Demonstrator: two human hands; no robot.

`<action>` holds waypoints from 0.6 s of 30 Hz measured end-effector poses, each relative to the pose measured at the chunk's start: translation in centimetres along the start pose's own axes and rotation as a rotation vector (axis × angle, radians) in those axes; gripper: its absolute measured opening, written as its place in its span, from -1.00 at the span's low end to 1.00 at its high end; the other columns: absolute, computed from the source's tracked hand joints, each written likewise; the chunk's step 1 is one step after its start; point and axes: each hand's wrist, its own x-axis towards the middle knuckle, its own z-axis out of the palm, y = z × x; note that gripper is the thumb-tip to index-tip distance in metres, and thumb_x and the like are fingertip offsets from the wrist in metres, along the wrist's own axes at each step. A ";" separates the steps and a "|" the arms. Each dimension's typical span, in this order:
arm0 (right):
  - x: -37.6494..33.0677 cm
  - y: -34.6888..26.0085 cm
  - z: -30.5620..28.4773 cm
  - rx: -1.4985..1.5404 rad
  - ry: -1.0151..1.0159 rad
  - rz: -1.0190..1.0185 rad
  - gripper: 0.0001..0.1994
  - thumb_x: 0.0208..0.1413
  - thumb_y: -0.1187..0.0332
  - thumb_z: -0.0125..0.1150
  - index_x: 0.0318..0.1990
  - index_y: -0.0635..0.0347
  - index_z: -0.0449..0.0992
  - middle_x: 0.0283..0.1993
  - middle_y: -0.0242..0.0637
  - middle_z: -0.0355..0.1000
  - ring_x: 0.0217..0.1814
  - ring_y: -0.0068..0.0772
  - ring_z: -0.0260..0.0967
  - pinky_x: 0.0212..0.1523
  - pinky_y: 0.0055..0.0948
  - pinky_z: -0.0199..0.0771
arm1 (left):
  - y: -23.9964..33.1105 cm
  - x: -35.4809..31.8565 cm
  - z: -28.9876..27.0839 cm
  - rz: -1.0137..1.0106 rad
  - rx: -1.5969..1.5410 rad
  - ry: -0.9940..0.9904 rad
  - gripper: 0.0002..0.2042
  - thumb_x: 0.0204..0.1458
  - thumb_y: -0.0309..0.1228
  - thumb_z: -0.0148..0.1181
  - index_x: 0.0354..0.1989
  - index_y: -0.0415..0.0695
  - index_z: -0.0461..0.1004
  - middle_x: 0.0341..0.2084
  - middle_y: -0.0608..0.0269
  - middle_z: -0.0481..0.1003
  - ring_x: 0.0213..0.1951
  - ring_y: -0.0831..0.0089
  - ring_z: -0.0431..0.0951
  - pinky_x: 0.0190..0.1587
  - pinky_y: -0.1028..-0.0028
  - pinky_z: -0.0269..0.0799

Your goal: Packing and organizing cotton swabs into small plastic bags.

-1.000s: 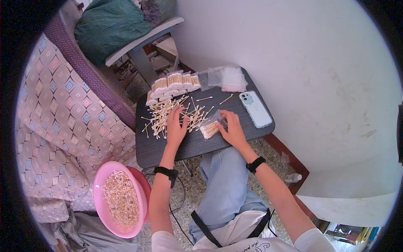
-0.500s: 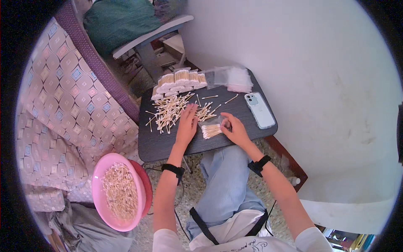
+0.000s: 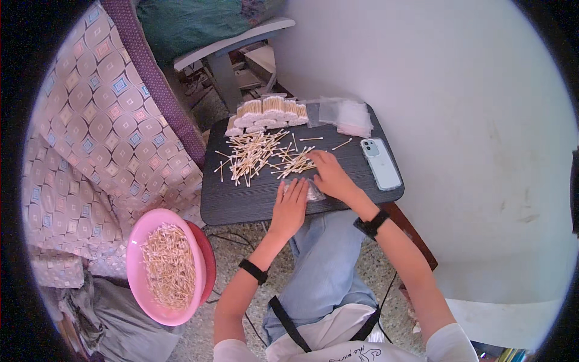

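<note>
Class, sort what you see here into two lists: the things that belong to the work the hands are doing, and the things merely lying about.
Belonging to the work:
left hand
right hand
small clear bag
loose cotton swabs
bundled swabs
empty clear bags
pink bowl of swabs

Lying about:
phone
patterned cloth
grey chair

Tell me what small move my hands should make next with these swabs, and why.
Probably draw a few swabs toward the small clear bag. The left hand lies flat on that bag near the table edge, while the right hand already touches the loose pile.
</note>
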 end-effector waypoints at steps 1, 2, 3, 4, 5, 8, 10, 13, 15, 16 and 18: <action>0.7 0.0 0.4 -0.073 -0.043 -0.091 -0.43 -0.19 0.56 0.13 0.10 0.25 0.22 0.17 -0.05 0.16 0.25 -0.07 0.06 0.20 -0.15 0.09 | -0.1 0.0 -0.1 -0.001 0.049 -0.021 -0.58 0.09 -0.45 -0.09 0.15 -0.24 0.19 0.14 0.11 0.23 0.22 0.25 0.15 0.29 0.10 -0.14; 1.4 0.0 0.9 -0.074 -0.042 -0.093 -0.43 -0.19 0.56 0.13 0.10 0.25 0.22 0.17 -0.05 0.16 0.25 -0.07 0.06 0.20 -0.15 0.09 | -0.3 -0.2 -0.3 -0.001 0.051 -0.019 -0.58 0.09 -0.45 -0.09 0.15 -0.24 0.19 0.14 0.11 0.23 0.22 0.25 0.15 0.29 0.10 -0.14; 2.1 -0.1 1.3 -0.198 -0.077 -0.135 -0.42 -0.17 0.51 0.14 0.13 0.26 0.21 0.22 -0.06 0.10 0.29 -0.08 0.01 0.23 -0.16 0.07 | -0.6 -0.5 -0.7 -0.011 0.078 -0.026 -0.57 0.07 -0.46 -0.08 0.15 -0.24 0.19 0.14 0.12 0.23 0.22 0.25 0.15 0.29 0.09 -0.15; 2.4 0.0 2.0 -0.320 -0.113 -0.177 -0.41 -0.15 0.46 0.14 0.15 0.27 0.20 0.28 -0.06 0.04 0.33 -0.09 -0.04 0.26 -0.17 0.05 | -1.0 -0.8 -1.0 -0.024 0.107 -0.034 -0.56 0.05 -0.46 -0.06 0.15 -0.23 0.19 0.14 0.12 0.24 0.22 0.26 0.15 0.29 0.09 -0.17; 2.5 0.1 2.5 -0.318 -0.113 -0.179 -0.41 -0.15 0.46 0.14 0.15 0.27 0.20 0.28 -0.06 0.04 0.33 -0.09 -0.04 0.26 -0.17 0.05 | -1.6 -1.1 -1.4 -0.026 0.109 -0.034 -0.56 0.05 -0.46 -0.06 0.15 -0.23 0.19 0.14 0.12 0.24 0.22 0.26 0.15 0.29 0.09 -0.17; 2.5 0.7 3.9 -0.399 -0.227 -0.082 -0.42 -0.10 0.36 0.13 0.15 0.26 0.21 0.28 -0.11 0.07 0.34 -0.10 -0.04 0.26 -0.17 0.05 | -3.5 -1.8 -2.3 -0.117 0.153 -0.031 -0.55 0.01 -0.48 -0.04 0.14 -0.23 0.20 0.14 0.10 0.23 0.23 0.25 0.14 0.29 0.07 -0.19; 2.3 1.4 4.1 -0.476 -0.119 -0.128 -0.55 -0.02 0.37 0.04 0.08 0.31 0.30 0.21 -0.12 0.20 0.27 -0.15 0.11 0.22 -0.27 0.14 | -4.2 -1.5 -2.6 -0.187 0.162 0.107 -0.56 -0.03 -0.45 0.02 0.09 -0.26 0.25 0.13 0.00 0.22 0.24 0.19 0.11 0.29 0.05 -0.21; 0.7 2.3 3.3 -0.481 -0.093 -0.127 -0.67 0.02 0.41 -0.05 -0.03 0.30 0.39 0.10 -0.16 0.30 0.15 -0.19 0.24 0.15 -0.33 0.21 | -2.8 0.1 -2.5 -0.155 0.054 0.158 -0.56 -0.02 -0.47 0.00 0.09 -0.28 0.23 0.15 -0.06 0.17 0.25 0.11 0.08 0.28 0.05 -0.17; -0.3 2.1 2.0 -0.503 -0.073 -0.141 -0.70 0.01 0.40 -0.03 -0.09 0.30 0.42 0.03 -0.17 0.33 0.08 -0.21 0.27 0.10 -0.35 0.24 | -1.0 1.3 -2.2 -0.102 -0.079 0.135 -0.55 0.01 -0.44 -0.01 0.11 -0.30 0.18 0.18 -0.06 0.12 0.26 0.06 0.04 0.27 0.05 -0.13; -0.7 1.9 1.2 -0.528 -0.044 -0.155 -0.73 0.00 0.40 -0.02 -0.14 0.30 0.44 -0.03 -0.19 0.36 0.01 -0.23 0.30 0.06 -0.36 0.27 | 0.0 1.9 -1.7 -0.098 -0.082 0.137 -0.55 0.01 -0.44 -0.01 0.11 -0.30 0.18 0.18 -0.06 0.12 0.26 0.06 0.04 0.27 0.05 -0.13; -1.6 2.4 0.3 -0.507 -0.031 -0.128 -0.74 0.00 0.39 -0.01 -0.16 0.28 0.45 -0.05 -0.20 0.36 -0.04 -0.23 0.30 0.04 -0.33 0.28 | 1.8 3.5 0.0 -0.031 -0.146 0.177 -0.56 0.03 -0.41 -0.02 0.11 -0.31 0.19 0.18 -0.07 0.12 0.26 0.04 0.04 0.27 0.05 -0.12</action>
